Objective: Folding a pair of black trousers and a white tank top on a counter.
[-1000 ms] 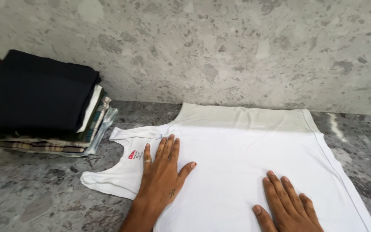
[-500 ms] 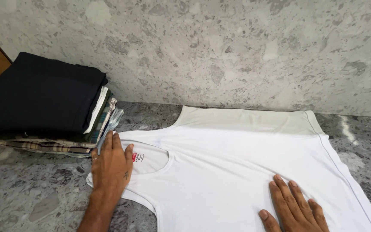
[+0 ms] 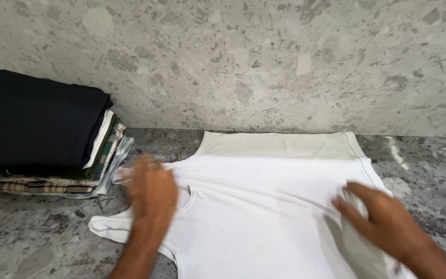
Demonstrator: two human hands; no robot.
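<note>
Head view shows a white sleeveless vest (image 3: 264, 206) spread flat on the grey stone bench (image 3: 37, 243). Left hand (image 3: 150, 194) lies flat, fingers loose, on its neck; right hand (image 3: 383, 222) pinches its right edge. Lift that edge slowly, left hand pressing, so no wrinkles come.

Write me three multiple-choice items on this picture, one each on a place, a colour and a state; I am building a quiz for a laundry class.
1. Where is the stack of folded clothes?
A. At the left of the counter, against the wall
B. On top of the white vest
C. At the right edge

2. What colour is the stack's top garment?
A. Red
B. Dark, near black
C. Yellow

3. How does the white vest lie?
A. Rolled into a ball
B. Hung on a hook
C. Spread out on the counter

Answers: 1 A, it sits left beside the stone wall. 2 B, the top layer is dark. 3 C, it lies spread under the left hand and right hand.
</note>
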